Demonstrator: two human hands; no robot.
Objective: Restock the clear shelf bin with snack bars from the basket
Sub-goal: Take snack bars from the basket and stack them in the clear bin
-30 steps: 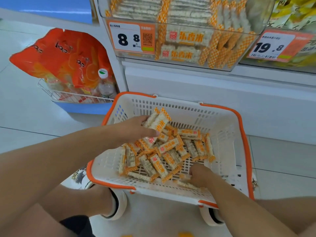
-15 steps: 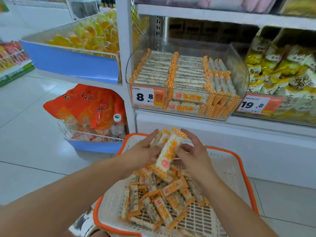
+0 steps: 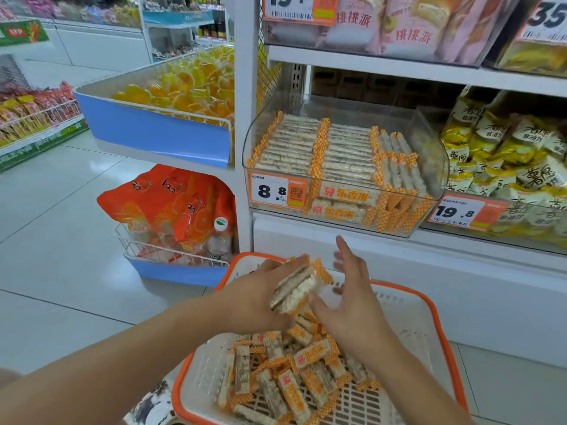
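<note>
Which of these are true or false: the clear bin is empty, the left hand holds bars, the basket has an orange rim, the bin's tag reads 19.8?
1. The clear shelf bin is empty. False: rows of snack bars fill it.
2. The left hand holds a stack of bars. True.
3. The basket has an orange rim. True.
4. The bin's price tag reads 19.8. False: it reads 8.8.

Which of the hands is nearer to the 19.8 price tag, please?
Right. The right hand is below-left of the 19.8 price tag; the left hand, gripping snack bars, sits farther left.
</note>
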